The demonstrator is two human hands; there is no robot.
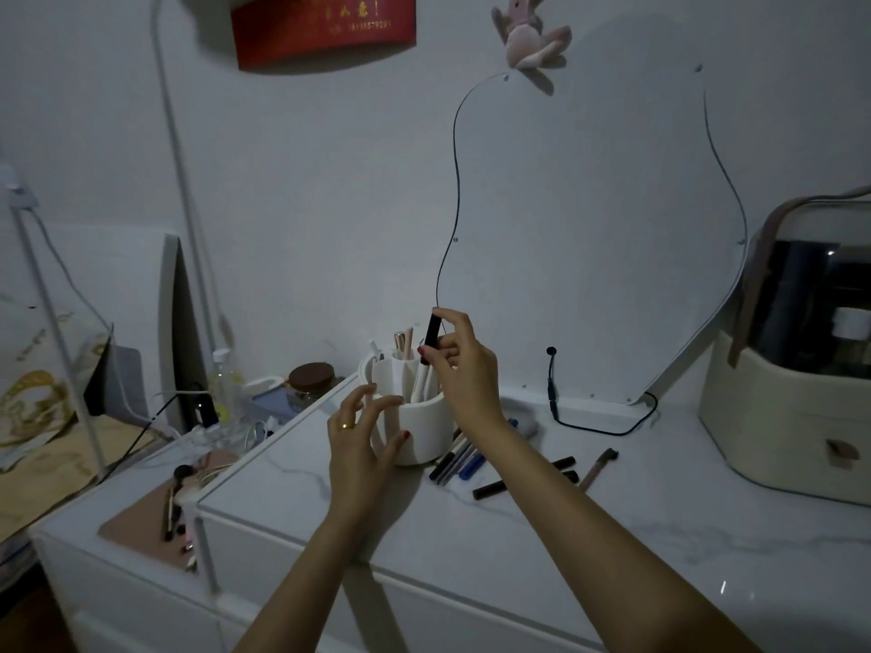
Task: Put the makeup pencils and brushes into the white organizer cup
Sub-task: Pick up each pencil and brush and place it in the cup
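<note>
The white organizer cup stands on the white marble-patterned dresser top, with a few brushes and pencils upright in its compartments. My right hand pinches a pencil with a black cap upright above the cup's right compartment. My left hand is beside the cup's left wall, fingers spread and loosely curved, thumb at its front. Several pencils lie on the top just right of the cup, with two dark ones and a brown brush further right.
A wavy-edged mirror leans on the wall behind, with a black cable at its foot. A cream cosmetics case sits at right. A lower cabinet at left holds a pink mat with brushes, a jar and a bottle.
</note>
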